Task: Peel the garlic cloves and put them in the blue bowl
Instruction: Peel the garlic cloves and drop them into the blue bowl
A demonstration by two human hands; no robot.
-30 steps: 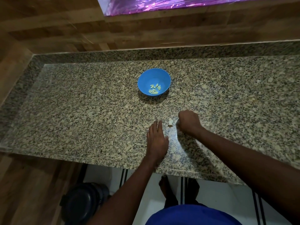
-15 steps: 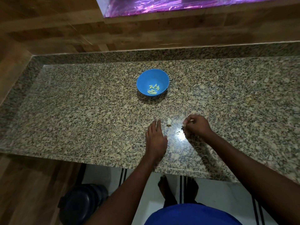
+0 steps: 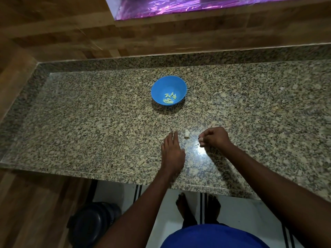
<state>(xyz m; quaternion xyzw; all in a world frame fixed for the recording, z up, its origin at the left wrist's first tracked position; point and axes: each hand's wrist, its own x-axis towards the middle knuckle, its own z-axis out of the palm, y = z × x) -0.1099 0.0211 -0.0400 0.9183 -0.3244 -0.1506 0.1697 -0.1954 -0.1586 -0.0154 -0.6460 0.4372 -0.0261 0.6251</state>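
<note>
A blue bowl (image 3: 161,86) stands on the granite counter (image 3: 89,119) and holds several peeled garlic cloves (image 3: 169,99). Nearer to me, my left hand (image 3: 172,152) lies flat on the counter, palm down, fingers together and holding nothing. My right hand (image 3: 215,137) hovers just right of it, fingers curled and pinched on a small pale garlic piece (image 3: 201,139) at the fingertips. A pale scrap of garlic (image 3: 187,134) lies on the counter between the two hands. Small skin flakes lie below my right fingertips.
A wooden wall rises behind the counter, with a purple-lit panel (image 3: 179,6) at the top. A dark round bin (image 3: 93,224) stands on the floor at the lower left. My bare feet (image 3: 197,208) show below the counter's front edge.
My right hand has drawn back to the right from the pale scrap and lifted, its fingers now pinched on a small piece. The left hand has stayed flat.
</note>
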